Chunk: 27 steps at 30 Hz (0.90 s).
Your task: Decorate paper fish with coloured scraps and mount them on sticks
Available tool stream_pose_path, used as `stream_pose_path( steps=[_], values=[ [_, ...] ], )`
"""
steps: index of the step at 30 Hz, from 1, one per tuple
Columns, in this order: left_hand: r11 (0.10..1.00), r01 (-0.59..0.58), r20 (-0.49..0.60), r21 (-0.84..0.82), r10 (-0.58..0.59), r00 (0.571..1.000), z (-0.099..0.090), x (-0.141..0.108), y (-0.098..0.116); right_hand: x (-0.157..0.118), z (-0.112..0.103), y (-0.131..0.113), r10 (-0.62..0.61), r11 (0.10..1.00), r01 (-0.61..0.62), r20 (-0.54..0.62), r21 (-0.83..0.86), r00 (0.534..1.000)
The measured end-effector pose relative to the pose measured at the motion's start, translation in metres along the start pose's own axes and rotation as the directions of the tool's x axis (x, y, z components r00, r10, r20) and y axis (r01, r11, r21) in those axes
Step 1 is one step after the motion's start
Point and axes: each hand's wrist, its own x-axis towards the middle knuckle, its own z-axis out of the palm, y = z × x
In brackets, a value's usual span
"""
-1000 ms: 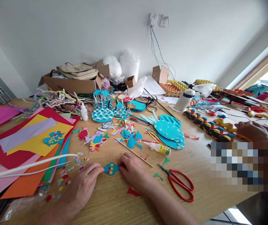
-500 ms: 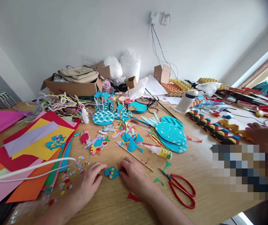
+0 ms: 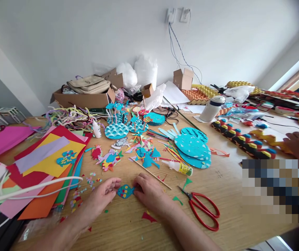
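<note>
Left hand [image 3: 102,192] has opened beside paper fish [image 3: 125,191]; cardboard box [image 3: 83,100] holds beige bag [image 3: 89,85].

The flat brown table [image 3: 227,195] looks like smooth wood, a bit shiny. The dotted blue fish [image 3: 125,191] looks like matt paper. The red-handled scissors [image 3: 204,209] have shiny, smooth handles and metal blades. The puffy white bags [image 3: 146,71] look like thin plastic.

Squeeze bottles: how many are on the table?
2: an upright bottle beside the pipe cleaners, a lying bottle beyond the scissors. Clutter may hide more.
</note>
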Motion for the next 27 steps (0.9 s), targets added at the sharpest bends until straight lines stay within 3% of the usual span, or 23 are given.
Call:
stream_pose_path(
  steps=[5,8,11,16,20,27],
  values=[
    [0.988,0.061,-0.042,-0.143,-0.068,0.997,-0.001,-0.026,0.004,0.001,-0.003,0.0,-0.016,1.0,0.016,0.012,0.01,1.0],
    [0.957,0.114,-0.012,-0.268,-0.122,0.992,0.003,-0.035,0.005,0.001,-0.002,0.001,-0.021,0.999,0.021,0.009,0.025,1.0],
    [0.925,0.136,0.016,-0.355,-0.14,0.99,0.006,-0.034,0.005,0.001,0.0,0.002,-0.027,0.999,0.027,-0.011,0.038,1.0],
    [0.905,0.125,-0.029,-0.407,-0.149,0.988,0.008,-0.027,0.003,0.0,-0.001,0.001,-0.027,0.998,0.028,-0.018,0.054,0.999],
    [0.925,0.053,-0.066,-0.376,-0.083,0.994,0.011,-0.023,0.006,0.001,-0.003,0.0,-0.008,0.999,0.009,-0.016,0.052,1.0],
    [0.993,-0.041,-0.149,-0.111,0.024,0.989,0.018,0.008,-0.002,0.001,-0.002,0.0,0.014,1.0,-0.014,-0.003,0.018,1.0]
  ],
)
